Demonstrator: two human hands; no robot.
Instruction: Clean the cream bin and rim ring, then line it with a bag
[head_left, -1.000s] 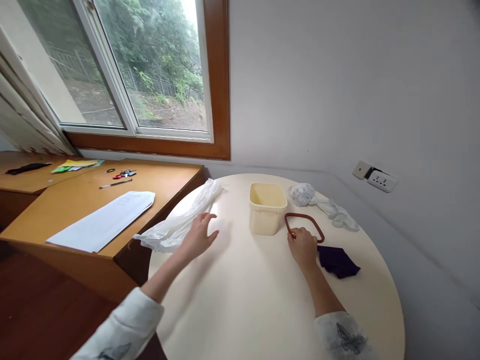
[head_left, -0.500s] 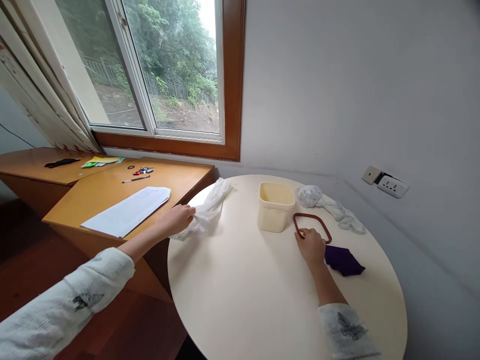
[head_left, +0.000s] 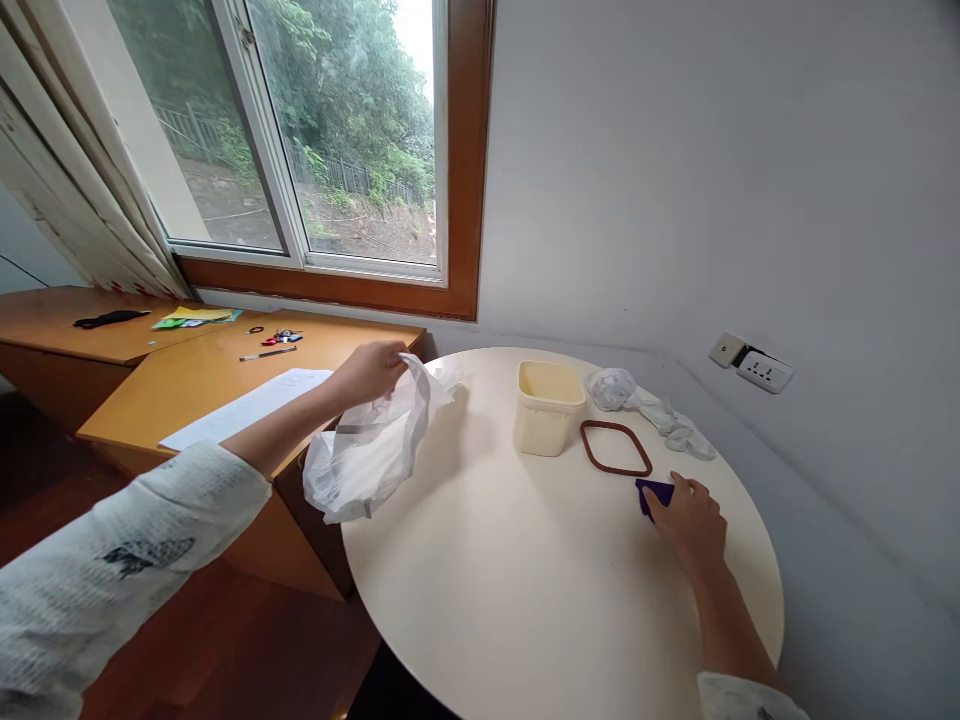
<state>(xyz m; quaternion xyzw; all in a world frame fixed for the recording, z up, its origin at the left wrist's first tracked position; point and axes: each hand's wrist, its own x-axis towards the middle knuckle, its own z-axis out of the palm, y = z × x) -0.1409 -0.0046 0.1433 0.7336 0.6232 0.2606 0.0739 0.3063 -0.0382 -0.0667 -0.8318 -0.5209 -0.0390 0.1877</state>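
Note:
My left hand pinches the edge of a translucent white plastic bag and lifts it over the table's left edge; the bag hangs partly open. On the right, my right hand lies over a dark purple cloth, covering most of it; its fingertips are bent down onto the cloth, and whether they grip it cannot be made out. A reddish-brown rounded square ring rests flat just beyond that hand. Left of the ring stands a cream plastic container, upright with its top uncovered.
The round white table has a crumpled clear plastic bundle and pale, glove-like plastic at its back right. A wooden desk on the left bears paper, a pen, keys and coloured sheets.
My left hand has raised the bag's edge, and the bag has spread open. My right hand has let go of the brown ring and moved right and nearer, onto the purple cloth.

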